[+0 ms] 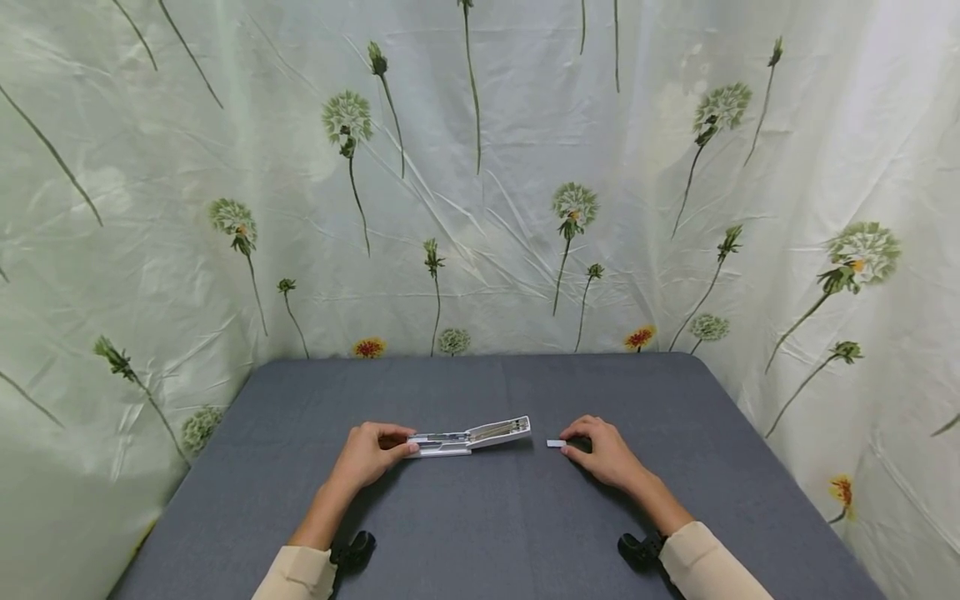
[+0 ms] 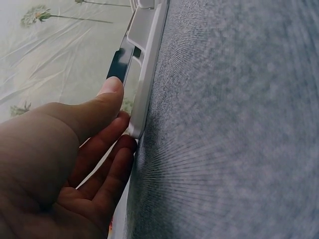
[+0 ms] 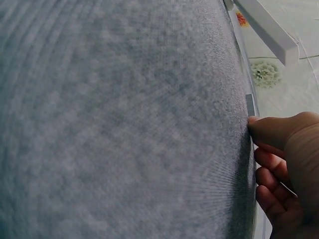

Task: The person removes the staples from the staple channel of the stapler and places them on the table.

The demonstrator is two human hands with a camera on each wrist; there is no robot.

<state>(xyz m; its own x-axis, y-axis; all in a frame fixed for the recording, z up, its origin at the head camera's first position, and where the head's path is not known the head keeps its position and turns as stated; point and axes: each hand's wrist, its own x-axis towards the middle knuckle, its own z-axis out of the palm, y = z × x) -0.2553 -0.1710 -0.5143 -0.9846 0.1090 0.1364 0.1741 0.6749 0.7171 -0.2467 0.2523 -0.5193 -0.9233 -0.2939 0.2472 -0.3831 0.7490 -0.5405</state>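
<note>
A white stapler lies on the table with its top arm swung open, tilted up to the right. My left hand grips its left end; in the left wrist view the thumb lies against the metal part above the white base. Between thumb and fingers, my right hand pinches a small silver-grey staple strip. The strip sticks out past the thumb tip, low over the cloth. A gap separates it from the raised stapler arm. The strip's other end is hidden by the fingers.
A dark grey cloth covers the table. Behind it hangs a pale curtain printed with dandelions. Black wrist cameras are strapped at both sleeves.
</note>
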